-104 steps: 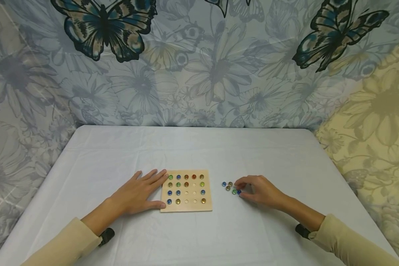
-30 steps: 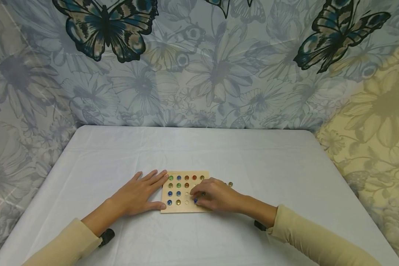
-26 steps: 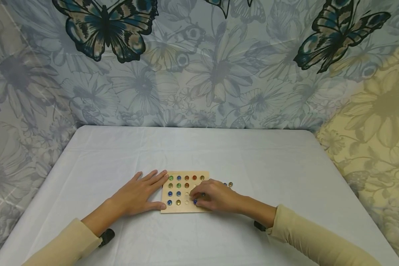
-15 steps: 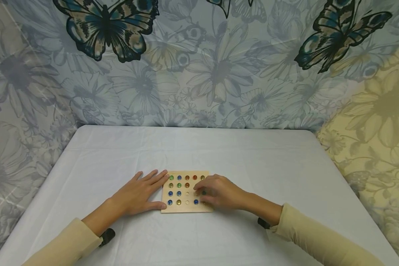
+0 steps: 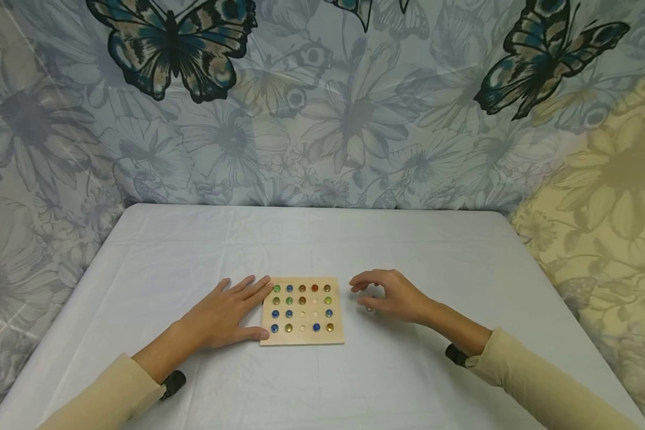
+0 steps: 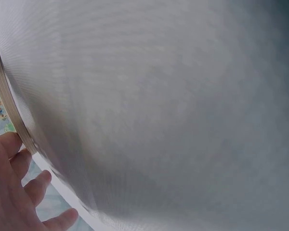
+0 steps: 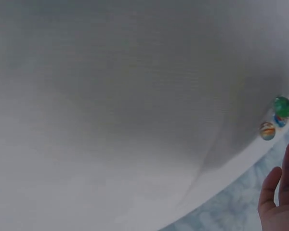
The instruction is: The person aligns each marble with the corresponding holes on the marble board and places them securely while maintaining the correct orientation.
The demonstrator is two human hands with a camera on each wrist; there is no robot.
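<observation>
A square wooden board (image 5: 340, 337) lies on the table, with glass marbles in most of its hollows; several hollows in its middle columns are bare. A dark blue marble (image 5: 316, 327) sits in the front row. My left hand (image 5: 220, 316) is spread flat, fingertips and thumb against the board's left edge (image 6: 13, 108). To the right of the board, my right hand (image 5: 398, 298) hovers with fingers loosely bent and nothing between them. It mostly hides the loose marbles below; in the right wrist view a green marble (image 7: 282, 107) and an orange-streaked marble (image 7: 267, 131) show near its fingers (image 7: 269, 187).
A white cloth (image 5: 301, 388) covers the table. Behind its far edge hangs a floral fabric backdrop (image 5: 349, 131) with butterflies. A black wrist camera (image 5: 173, 384) sits under the left sleeve, another black camera (image 5: 455, 355) under the right.
My right hand carried a blue marble from the loose group to the front row, let it go there, then moved back right over the loose marbles. The left hand stayed put.
</observation>
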